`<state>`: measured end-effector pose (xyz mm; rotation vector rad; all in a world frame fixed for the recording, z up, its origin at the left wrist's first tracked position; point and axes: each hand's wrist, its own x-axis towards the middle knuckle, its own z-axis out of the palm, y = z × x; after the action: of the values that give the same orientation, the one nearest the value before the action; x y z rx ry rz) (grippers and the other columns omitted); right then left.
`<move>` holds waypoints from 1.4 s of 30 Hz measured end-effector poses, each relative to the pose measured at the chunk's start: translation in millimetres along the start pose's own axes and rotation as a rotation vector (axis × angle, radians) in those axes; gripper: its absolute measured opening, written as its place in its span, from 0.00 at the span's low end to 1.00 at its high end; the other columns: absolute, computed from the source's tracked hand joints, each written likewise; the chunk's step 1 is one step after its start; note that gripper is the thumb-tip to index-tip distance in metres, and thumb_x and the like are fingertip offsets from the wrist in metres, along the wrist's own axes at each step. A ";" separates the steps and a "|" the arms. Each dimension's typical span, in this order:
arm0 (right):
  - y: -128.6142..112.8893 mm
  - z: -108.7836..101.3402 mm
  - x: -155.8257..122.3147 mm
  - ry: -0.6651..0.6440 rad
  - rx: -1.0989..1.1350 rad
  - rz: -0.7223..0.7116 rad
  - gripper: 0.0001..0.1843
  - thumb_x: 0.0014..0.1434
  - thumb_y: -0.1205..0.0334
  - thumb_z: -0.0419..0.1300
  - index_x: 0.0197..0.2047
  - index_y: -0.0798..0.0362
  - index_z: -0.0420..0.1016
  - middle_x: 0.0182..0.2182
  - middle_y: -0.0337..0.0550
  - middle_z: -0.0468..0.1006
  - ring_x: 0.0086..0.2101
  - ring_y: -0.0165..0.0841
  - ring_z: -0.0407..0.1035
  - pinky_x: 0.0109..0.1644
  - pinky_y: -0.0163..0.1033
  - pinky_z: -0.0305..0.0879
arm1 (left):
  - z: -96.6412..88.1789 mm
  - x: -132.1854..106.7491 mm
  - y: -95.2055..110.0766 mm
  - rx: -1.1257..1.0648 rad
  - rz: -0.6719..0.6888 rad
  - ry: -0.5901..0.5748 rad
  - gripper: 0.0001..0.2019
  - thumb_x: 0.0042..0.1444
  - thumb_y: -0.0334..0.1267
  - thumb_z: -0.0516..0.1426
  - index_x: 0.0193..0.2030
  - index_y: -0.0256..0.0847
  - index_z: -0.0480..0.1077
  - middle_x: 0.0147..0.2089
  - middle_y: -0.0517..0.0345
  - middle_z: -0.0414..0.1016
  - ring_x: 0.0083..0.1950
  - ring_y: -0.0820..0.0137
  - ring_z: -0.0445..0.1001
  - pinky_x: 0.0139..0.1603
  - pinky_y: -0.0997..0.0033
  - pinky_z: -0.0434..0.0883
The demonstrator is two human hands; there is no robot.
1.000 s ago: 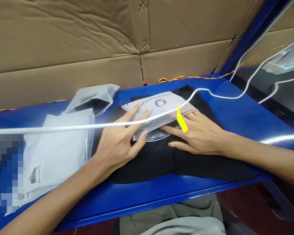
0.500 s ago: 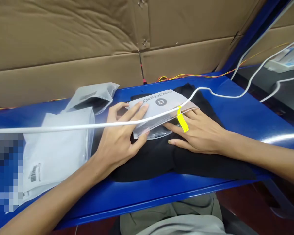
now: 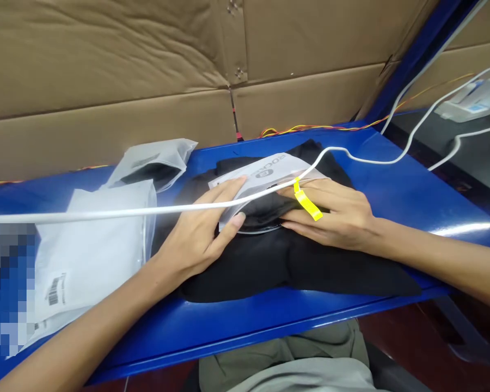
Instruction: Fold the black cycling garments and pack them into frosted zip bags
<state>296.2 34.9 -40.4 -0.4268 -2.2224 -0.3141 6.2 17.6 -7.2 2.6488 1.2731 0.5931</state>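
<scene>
A frosted plastic bag (image 3: 245, 171) with a printed logo lies on a spread black garment (image 3: 245, 267), its mouth facing me. Folded black cloth (image 3: 265, 211) bulges at that mouth. My left hand (image 3: 204, 226) holds the bag's left side, fingers on top and thumb by the lower edge of the opening. At the right of the mouth, my right hand (image 3: 330, 212) has its fingers closed on the black cloth, the fingertips partly hidden. A yellow tag (image 3: 308, 206) hangs in front of that hand from a white cable (image 3: 188, 207).
White packages stand at left: a flat one with a barcode (image 3: 93, 245) and, behind it, an open bag with dark contents (image 3: 151, 163). The white cable crosses low over the blue table (image 3: 237, 332). A cardboard wall (image 3: 147, 65) closes off the back. A white device (image 3: 473, 100) sits far right.
My right hand has gone from reaching under the bag's top layer to gripping black cloth, which now shows at the mouth. My left fingers have drawn closer together on the bag.
</scene>
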 end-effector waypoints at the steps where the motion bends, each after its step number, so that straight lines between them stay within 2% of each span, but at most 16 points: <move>1: -0.4 1.8 -0.3 0.045 0.015 -0.002 0.06 0.63 0.69 0.71 0.44 0.57 0.82 0.48 0.57 0.86 0.51 0.44 0.82 0.59 0.49 0.80 | -0.1 -0.2 0.0 -0.003 -0.009 -0.007 0.31 0.78 0.54 0.41 0.77 0.39 0.62 0.76 0.46 0.68 0.78 0.50 0.65 0.79 0.46 0.63; 3: -0.8 4.3 -1.0 0.103 0.057 -0.007 0.07 0.61 0.73 0.72 0.41 0.55 0.81 0.45 0.54 0.87 0.49 0.42 0.82 0.57 0.47 0.81 | -0.4 -0.6 -0.8 -0.016 -0.022 -0.027 0.34 0.77 0.57 0.40 0.77 0.37 0.63 0.76 0.44 0.68 0.77 0.49 0.66 0.79 0.45 0.63; 8: -1.5 -0.2 -0.8 0.114 0.149 0.008 0.10 0.61 0.76 0.68 0.37 0.50 0.77 0.43 0.46 0.86 0.48 0.39 0.82 0.56 0.46 0.82 | -1.1 -1.8 -5.6 -0.029 -0.034 -0.063 0.34 0.77 0.58 0.39 0.75 0.38 0.65 0.75 0.48 0.69 0.77 0.51 0.66 0.80 0.47 0.62; 10: -2.5 -3.7 0.6 0.070 0.199 0.038 0.12 0.60 0.77 0.65 0.37 0.49 0.73 0.42 0.45 0.85 0.46 0.38 0.82 0.54 0.46 0.82 | -1.5 -2.1 -6.3 -0.009 -0.012 -0.058 0.33 0.78 0.56 0.40 0.74 0.36 0.67 0.75 0.48 0.70 0.77 0.53 0.67 0.80 0.50 0.62; 13: -3.6 -6.1 2.7 -0.018 0.260 0.085 0.14 0.57 0.76 0.63 0.43 0.48 0.72 0.40 0.42 0.84 0.44 0.36 0.80 0.50 0.44 0.81 | -2.4 -1.5 -4.6 0.027 0.044 -0.064 0.31 0.78 0.53 0.42 0.71 0.33 0.70 0.74 0.46 0.71 0.75 0.55 0.69 0.78 0.54 0.65; 17: -3.1 -4.3 3.3 -0.009 0.267 -0.001 0.21 0.56 0.73 0.61 0.53 0.53 0.74 0.41 0.45 0.83 0.42 0.38 0.77 0.49 0.45 0.78 | -2.5 -1.4 -0.2 0.116 0.097 -0.049 0.29 0.77 0.50 0.43 0.70 0.34 0.72 0.70 0.43 0.75 0.69 0.52 0.76 0.71 0.52 0.74; 21: -2.0 -4.4 3.1 0.000 0.310 -0.055 0.21 0.53 0.73 0.60 0.51 0.54 0.75 0.38 0.46 0.82 0.37 0.38 0.74 0.42 0.45 0.74 | -1.5 -5.3 2.5 0.233 0.121 -0.034 0.29 0.76 0.49 0.43 0.67 0.37 0.74 0.65 0.43 0.80 0.60 0.51 0.83 0.57 0.53 0.83; 25: -3.2 -7.6 3.4 0.004 0.354 -0.101 0.16 0.54 0.71 0.58 0.47 0.52 0.75 0.36 0.45 0.80 0.35 0.38 0.73 0.39 0.45 0.74 | -0.4 -7.6 1.0 0.250 0.113 0.000 0.24 0.75 0.46 0.45 0.65 0.42 0.76 0.62 0.49 0.83 0.57 0.56 0.85 0.56 0.57 0.84; 29: -7.3 -10.8 3.2 0.013 0.371 -0.189 0.10 0.60 0.69 0.56 0.43 0.52 0.75 0.37 0.47 0.79 0.37 0.39 0.74 0.43 0.48 0.79 | -0.6 -5.3 -3.0 0.189 0.156 0.115 0.20 0.75 0.37 0.48 0.62 0.37 0.77 0.64 0.46 0.81 0.64 0.54 0.81 0.64 0.56 0.80; 32: -8.7 -12.4 2.3 0.006 0.352 -0.230 0.10 0.66 0.68 0.54 0.44 0.52 0.77 0.37 0.48 0.79 0.39 0.37 0.75 0.47 0.45 0.81 | -0.8 -3.8 -4.6 0.179 0.165 0.183 0.19 0.75 0.33 0.49 0.62 0.37 0.77 0.64 0.47 0.81 0.66 0.55 0.80 0.68 0.54 0.78; 34: -8.1 -12.5 1.6 -0.006 0.304 -0.253 0.14 0.70 0.66 0.53 0.50 0.54 0.79 0.40 0.49 0.80 0.43 0.38 0.76 0.50 0.44 0.82 | -0.9 -3.6 -4.9 0.174 0.205 0.240 0.18 0.74 0.30 0.50 0.62 0.39 0.76 0.63 0.50 0.82 0.66 0.57 0.80 0.69 0.56 0.77; 37: -5.8 -11.6 1.8 -0.076 0.234 -0.242 0.22 0.75 0.61 0.47 0.62 0.59 0.76 0.49 0.55 0.82 0.59 0.43 0.74 0.60 0.51 0.79 | -2.5 -3.6 -5.5 0.184 0.294 0.309 0.20 0.72 0.27 0.52 0.65 0.40 0.74 0.62 0.51 0.83 0.68 0.59 0.78 0.71 0.59 0.76; 39: -4.4 -11.1 2.9 -0.138 0.208 -0.210 0.24 0.77 0.61 0.45 0.65 0.59 0.73 0.54 0.58 0.81 0.65 0.46 0.69 0.65 0.57 0.75 | -4.8 -3.1 -6.6 0.174 0.314 0.254 0.21 0.71 0.30 0.54 0.68 0.41 0.72 0.65 0.50 0.81 0.69 0.58 0.77 0.70 0.60 0.76; 42: -4.1 -10.9 4.4 -0.165 0.158 -0.211 0.18 0.75 0.68 0.50 0.61 0.59 0.75 0.55 0.58 0.83 0.63 0.46 0.73 0.63 0.56 0.76 | -7.8 -1.7 -9.5 0.100 0.328 0.056 0.24 0.69 0.36 0.57 0.71 0.42 0.70 0.70 0.48 0.75 0.71 0.55 0.75 0.71 0.57 0.76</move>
<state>299.5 28.0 -30.5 -0.1366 -2.4387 -0.2178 -4.8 22.0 -3.4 2.9706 0.9063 0.6651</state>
